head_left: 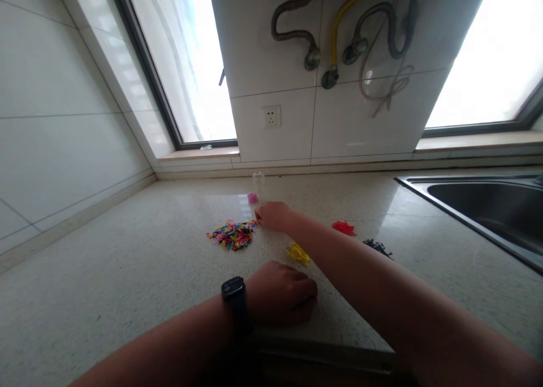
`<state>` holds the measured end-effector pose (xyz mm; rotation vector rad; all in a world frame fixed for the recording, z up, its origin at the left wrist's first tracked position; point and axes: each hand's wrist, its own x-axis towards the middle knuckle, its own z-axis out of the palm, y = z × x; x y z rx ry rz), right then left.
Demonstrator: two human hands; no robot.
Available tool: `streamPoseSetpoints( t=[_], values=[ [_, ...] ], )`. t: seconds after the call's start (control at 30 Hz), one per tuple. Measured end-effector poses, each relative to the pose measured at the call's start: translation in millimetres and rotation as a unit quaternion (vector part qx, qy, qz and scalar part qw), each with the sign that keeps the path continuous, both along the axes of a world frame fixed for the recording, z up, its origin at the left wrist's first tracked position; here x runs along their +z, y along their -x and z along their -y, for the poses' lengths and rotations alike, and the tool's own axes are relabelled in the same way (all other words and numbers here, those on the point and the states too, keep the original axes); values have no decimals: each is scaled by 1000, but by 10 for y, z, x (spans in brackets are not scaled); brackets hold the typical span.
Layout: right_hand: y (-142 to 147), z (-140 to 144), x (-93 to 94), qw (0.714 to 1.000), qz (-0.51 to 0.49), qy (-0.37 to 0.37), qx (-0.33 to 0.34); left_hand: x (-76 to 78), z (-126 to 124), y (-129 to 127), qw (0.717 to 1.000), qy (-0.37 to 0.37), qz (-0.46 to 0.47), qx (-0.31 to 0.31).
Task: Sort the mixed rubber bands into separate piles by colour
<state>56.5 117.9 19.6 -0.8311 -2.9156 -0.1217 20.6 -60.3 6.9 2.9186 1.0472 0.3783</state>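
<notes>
Mid-table, right hand [274,215] pinches at the right edge of the mixed-colour band pile [233,234]; grip contents unclear. Bands: light, soft, stretchy, tangle-prone; pinch one loop. Left hand [282,293] fisted, near.

Home kitchen. Speckled stone countertop [127,274] with a stainless sink [479,206] set in at the right, white tiled walls [55,121], a wall socket [271,116], gas or water hoses [339,36] on the tiles, windows [190,64] on both sides.
</notes>
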Motion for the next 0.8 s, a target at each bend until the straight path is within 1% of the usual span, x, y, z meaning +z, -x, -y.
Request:
streamPoseSetpoints(
  t=[0.13, 0.4, 0.6, 0.7, 0.8],
  values=[
    [-49, -12, -10, 1000, -15, -1, 4, -2, -5, -3, 1000, 0, 0, -2],
    [-69, -31, -10, 999, -20, 40, 13, -7, -10, -8, 1000, 1, 0, -3],
    [-84, -1, -2, 1000, -8, 22, 19, -16, -2, -15, 1000, 3, -4, 1],
    [-182, 16, 49, 999, -2, 21, 34, -31, -6, -13, 1000, 4, -4, 5],
    [-375, 9, 148, 997, -14, 48, 56, -30, -6, -19, 1000, 4, -6, 5]
  ],
)
